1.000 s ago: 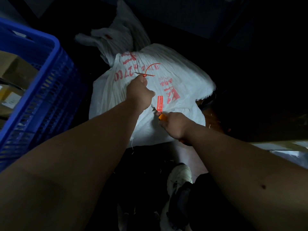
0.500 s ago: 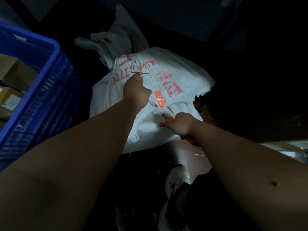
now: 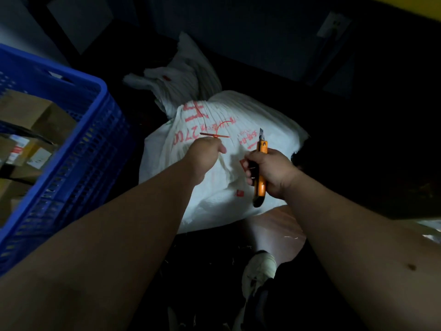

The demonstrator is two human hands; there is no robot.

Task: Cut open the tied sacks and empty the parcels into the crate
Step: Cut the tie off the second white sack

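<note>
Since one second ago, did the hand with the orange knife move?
Yes. The right hand has lifted the utility knife off the white sack; its blade was low beside the sack's small red label and now points up, clear of the fabric.

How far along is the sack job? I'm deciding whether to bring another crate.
Done: some boxes already sit in the blue crate, and a slack white sack lies behind. In hand: the left hand grips the gathered neck of the printed sack by its red tie; the right hand holds the orange knife, blade out. Left: emptying this sack, which looks full.
</note>
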